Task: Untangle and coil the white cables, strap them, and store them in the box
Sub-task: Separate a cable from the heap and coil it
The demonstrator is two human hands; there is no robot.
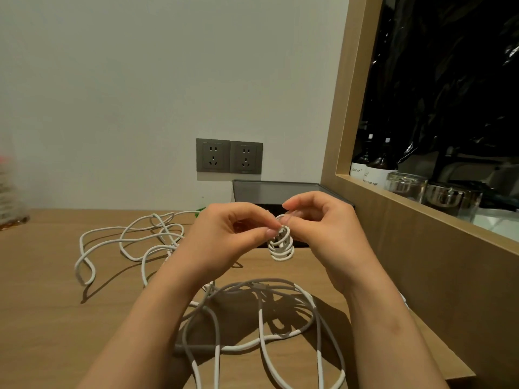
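Note:
A small tight coil of white cable (281, 248) hangs in the air between my hands, above the wooden table (50, 304). My left hand (224, 234) pinches the top of the coil with thumb and forefinger. My right hand (323, 223) pinches the same top from the other side; a thin loop shows at its fingertips. A loose tangle of white cable (132, 242) lies on the table to the left. More white cable loops (264, 327) lie under my forearms. The dark box (280, 190) stands behind my hands by the wall.
Two grey wall sockets (229, 156) sit above the box. A wooden frame (365, 192) on the right borders a ledge with dark bottles (376, 164) and glass jars (405, 186). A blurred container (11, 192) stands at the table's far left.

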